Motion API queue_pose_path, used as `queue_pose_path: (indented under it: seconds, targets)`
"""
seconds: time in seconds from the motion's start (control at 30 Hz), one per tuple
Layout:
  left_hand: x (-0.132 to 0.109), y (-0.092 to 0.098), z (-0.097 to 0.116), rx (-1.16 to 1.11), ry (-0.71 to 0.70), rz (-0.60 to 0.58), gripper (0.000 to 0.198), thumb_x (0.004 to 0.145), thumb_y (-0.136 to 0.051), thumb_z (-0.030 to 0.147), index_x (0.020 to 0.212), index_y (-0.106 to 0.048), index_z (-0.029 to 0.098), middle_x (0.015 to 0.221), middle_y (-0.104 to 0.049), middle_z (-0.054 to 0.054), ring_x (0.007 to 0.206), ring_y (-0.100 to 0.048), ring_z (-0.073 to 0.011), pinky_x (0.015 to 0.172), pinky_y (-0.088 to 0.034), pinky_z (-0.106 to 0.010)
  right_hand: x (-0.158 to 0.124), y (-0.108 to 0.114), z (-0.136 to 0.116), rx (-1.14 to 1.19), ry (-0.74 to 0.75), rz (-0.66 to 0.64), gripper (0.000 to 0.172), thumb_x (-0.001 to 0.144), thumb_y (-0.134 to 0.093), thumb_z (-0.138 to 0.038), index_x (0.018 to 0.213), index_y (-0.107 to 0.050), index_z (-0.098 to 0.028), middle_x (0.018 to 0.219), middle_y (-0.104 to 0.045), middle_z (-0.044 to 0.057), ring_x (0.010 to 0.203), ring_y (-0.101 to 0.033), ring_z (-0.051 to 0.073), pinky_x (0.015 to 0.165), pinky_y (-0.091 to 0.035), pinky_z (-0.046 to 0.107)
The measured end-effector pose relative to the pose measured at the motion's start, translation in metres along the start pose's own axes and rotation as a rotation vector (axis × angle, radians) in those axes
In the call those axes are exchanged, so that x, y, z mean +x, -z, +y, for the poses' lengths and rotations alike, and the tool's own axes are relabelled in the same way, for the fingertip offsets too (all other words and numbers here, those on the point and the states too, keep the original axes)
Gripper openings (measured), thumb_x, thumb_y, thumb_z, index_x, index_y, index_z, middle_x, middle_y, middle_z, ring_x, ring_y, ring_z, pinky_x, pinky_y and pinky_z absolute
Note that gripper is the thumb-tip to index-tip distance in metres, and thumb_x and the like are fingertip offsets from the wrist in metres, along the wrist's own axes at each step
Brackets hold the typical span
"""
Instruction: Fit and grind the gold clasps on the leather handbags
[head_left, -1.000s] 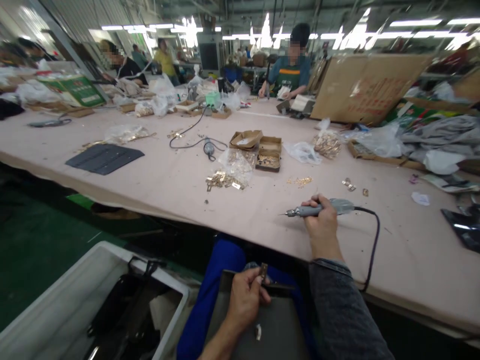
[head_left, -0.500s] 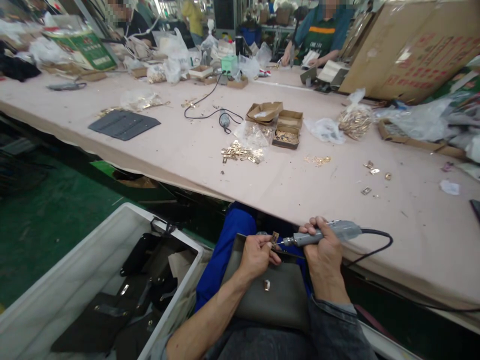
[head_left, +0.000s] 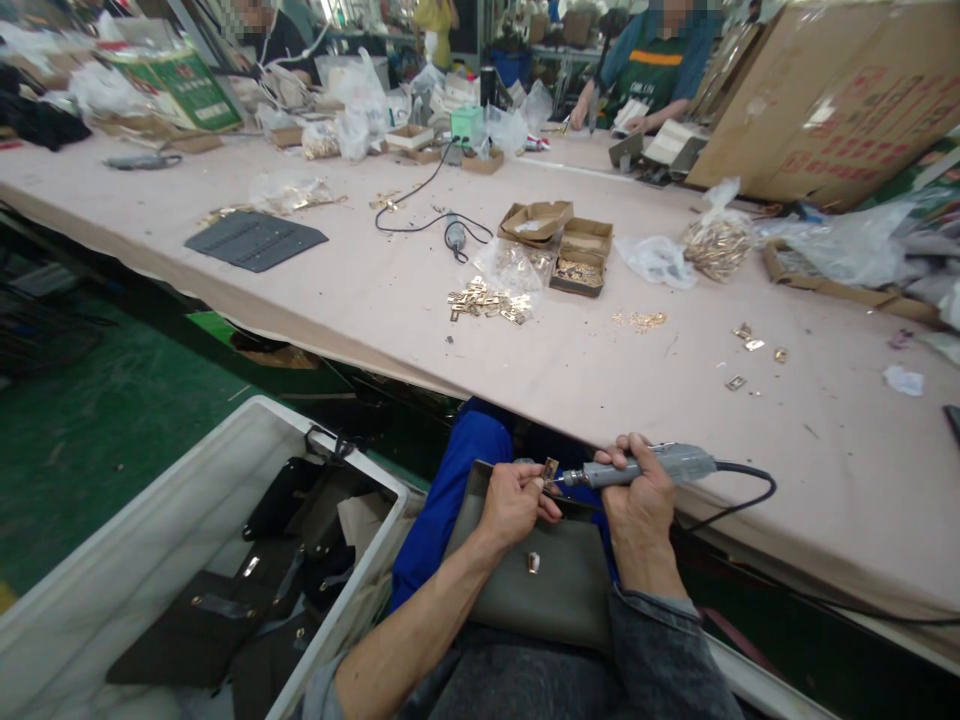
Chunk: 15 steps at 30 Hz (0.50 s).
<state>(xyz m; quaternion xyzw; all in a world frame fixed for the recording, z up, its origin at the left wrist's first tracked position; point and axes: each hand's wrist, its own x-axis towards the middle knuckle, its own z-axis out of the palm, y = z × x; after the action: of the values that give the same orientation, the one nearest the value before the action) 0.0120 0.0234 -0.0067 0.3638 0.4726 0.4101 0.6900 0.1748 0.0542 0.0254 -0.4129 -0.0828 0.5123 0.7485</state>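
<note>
My right hand (head_left: pixel 637 492) is wrapped around a grey electric screwdriver (head_left: pixel 660 465), its bit pointing left. The bit's tip meets a small gold metal plate (head_left: pixel 551 468), which my left hand (head_left: pixel 515 505) pinches between thumb and fingers. Under both hands a dark olive leather piece (head_left: pixel 555 590) lies across my lap, with a small gold fitting (head_left: pixel 533 563) on its face. Whether the plate is joined to the leather's upper edge cannot be made out. A black cable (head_left: pixel 757 480) runs from the screwdriver's rear end.
A white bin (head_left: pixel 315 600) with dark leather pieces (head_left: pixel 191 630) stands at my left. On the table (head_left: pixel 360 300) lie a pile of gold plates (head_left: pixel 487 302), a small box of screws (head_left: pixel 577 272) and a second screwdriver (head_left: pixel 455 236). Across the table a co-worker (head_left: pixel 656 75) handles parts.
The view has shifted slightly, moving the table's things a little to the right. The screwdriver and my right hand sit slightly closer to the gold plate; both grips are unchanged.
</note>
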Motion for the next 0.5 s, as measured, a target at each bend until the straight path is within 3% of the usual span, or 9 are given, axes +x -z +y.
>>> queue_pose_path:
  seconds: [0.23, 0.5]
  targets:
    - [0.0002, 0.0003, 0.0007, -0.014, 0.018, 0.001, 0.031, 0.084, -0.060, 0.024, 0.102, -0.072, 0.002, 0.085, -0.075, -0.014, 0.051, -0.068, -0.0129, 0.051, -0.059, -0.021, 0.0008, 0.0039, 0.0024, 0.030, 0.005, 0.014, 0.028, 0.074, -0.078, -0.013, 0.089, -0.055, -0.020, 0.076, -0.054, -0.006, 0.055, -0.045, 0.006, 0.059, -0.048, 0.023]
    - [-0.0023, 0.0005, 0.0026, -0.058, 0.007, -0.019, 0.035, 0.076, -0.071, 0.021, 0.106, -0.073, 0.003, 0.087, -0.076, -0.014, 0.058, -0.071, -0.0148, 0.056, -0.061, -0.023, 0.0018, 0.0042, 0.0003, 0.063, -0.006, 0.024, 0.027, 0.074, -0.077, -0.012, 0.088, -0.055, -0.020, 0.075, -0.055, -0.005, 0.054, -0.044, 0.006, 0.058, -0.048, 0.022]
